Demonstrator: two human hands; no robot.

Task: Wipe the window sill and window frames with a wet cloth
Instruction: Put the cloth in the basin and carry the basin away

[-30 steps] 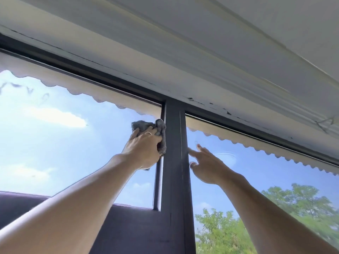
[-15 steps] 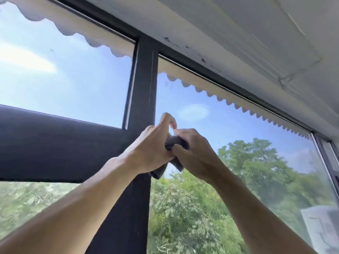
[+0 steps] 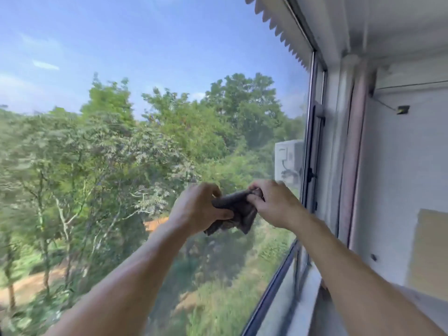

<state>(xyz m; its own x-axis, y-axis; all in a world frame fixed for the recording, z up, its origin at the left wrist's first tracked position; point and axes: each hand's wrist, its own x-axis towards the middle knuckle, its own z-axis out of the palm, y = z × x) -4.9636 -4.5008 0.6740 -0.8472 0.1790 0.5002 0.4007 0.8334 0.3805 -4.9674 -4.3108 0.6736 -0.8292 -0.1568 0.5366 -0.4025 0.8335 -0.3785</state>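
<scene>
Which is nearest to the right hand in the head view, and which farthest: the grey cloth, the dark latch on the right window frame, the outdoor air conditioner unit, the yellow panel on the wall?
From the right hand:
1. Grey cloth, gripped, to its left.
2. Outdoor air conditioner unit, above, behind the glass; too close to call against the latch.
3. Dark latch, up and right, on the frame.
4. Yellow panel, far right wall.

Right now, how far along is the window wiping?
No part visibly looks finished. In hand: both the left hand and right hand grip the dark grey crumpled cloth in front of the glass, off any surface. Left: the dark right-side window frame and pale window sill.
</scene>
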